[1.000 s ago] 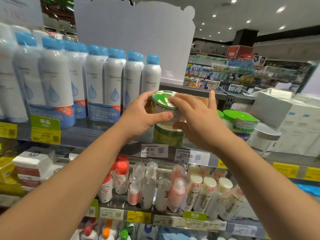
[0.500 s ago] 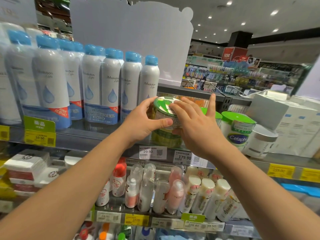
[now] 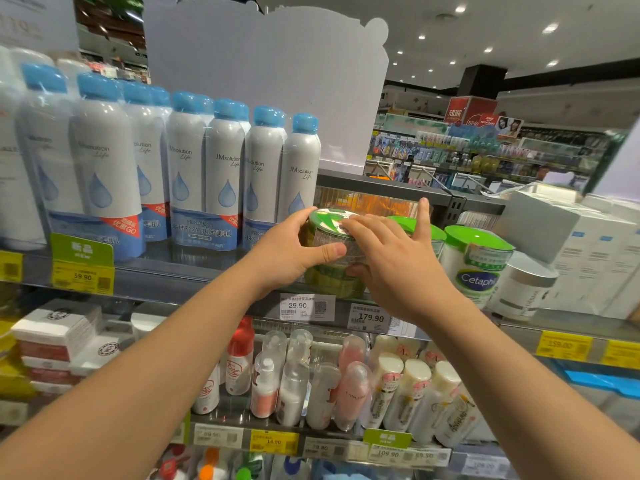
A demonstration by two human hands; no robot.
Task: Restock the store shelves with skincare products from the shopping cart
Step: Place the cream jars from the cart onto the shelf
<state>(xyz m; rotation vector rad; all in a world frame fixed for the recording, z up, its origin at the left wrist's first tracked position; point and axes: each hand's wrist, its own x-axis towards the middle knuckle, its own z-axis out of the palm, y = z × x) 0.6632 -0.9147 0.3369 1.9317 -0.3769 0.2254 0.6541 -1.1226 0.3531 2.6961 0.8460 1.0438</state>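
While both my hands worked at the upper shelf (image 3: 194, 271), the item in question was one green-lidded jar (image 3: 330, 237), seated atop a second green jar (image 3: 329, 282) near the shelf's front edge. My left hand (image 3: 294, 251) had its grip curled round the jar's left side, thumb across the label. My right hand (image 3: 398, 261) gripped the right side, fingers over the lid, index finger raised. Just beside, toward the right: a Cetaphil tub (image 3: 474, 268), green lid. Toward the left: a row of blue-capped spray cans (image 3: 221, 174). Price tag (image 3: 306, 306) on the front edge below: 29.90.
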